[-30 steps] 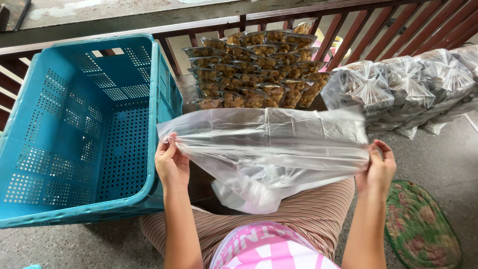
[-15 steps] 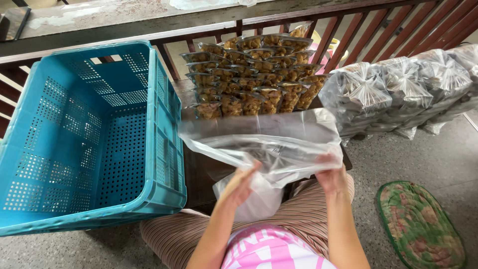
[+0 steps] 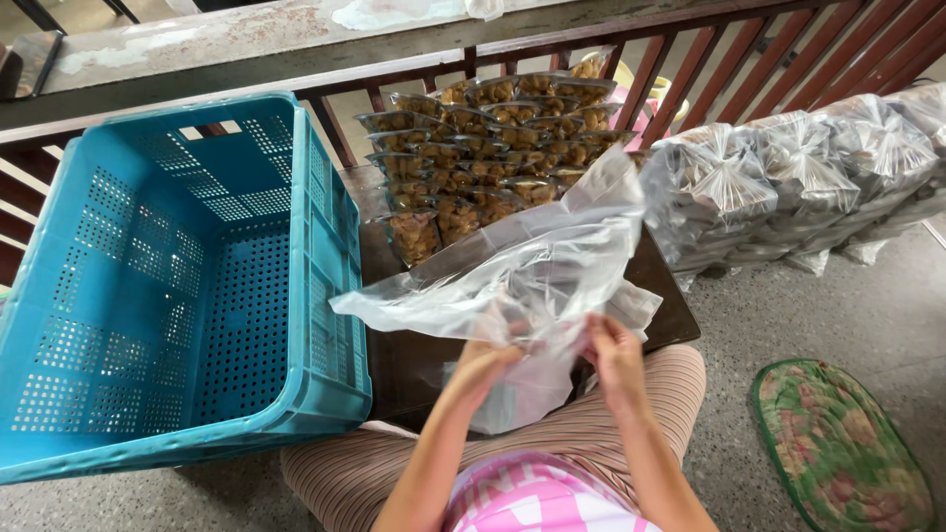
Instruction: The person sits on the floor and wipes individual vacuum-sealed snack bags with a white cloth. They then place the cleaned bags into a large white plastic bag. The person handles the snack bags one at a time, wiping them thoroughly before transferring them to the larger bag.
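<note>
Blue crate (image 3: 177, 296): we saw a perforated plastic crate at the far left, tilted toward us, its near corner resting against the dark table (image 3: 404, 365); nothing showed inside it.
Left hand (image 3: 483, 363): we found it closed on the lower edge of the clear plastic bag (image 3: 522, 276), fingers curled into the film.
Clear plastic bag: it hung over the lap and the near table edge, crumpled, its mouth side billowing up toward the tubs.
Right hand (image 3: 613, 347): it pinched the same edge just beside the left, so the 2 hands sat close together on the bag.
Doing it well: we judged that the 2 layers of film should be rubbed apart between thumbs and fingertips, then drawn sideways, keeping the film clear of the tub stack.
Snack tubs (image 3: 483, 148): lidded clear tubs of brown food stood stacked in rows at the back of the table, just behind the bag.
Packed bags (image 3: 788, 187): tied clear bags of tubs lay piled at the right along the railing (image 3: 690, 69).
Floor cushion (image 3: 838, 448): a floral pad lay on the concrete at the lower right.
</note>
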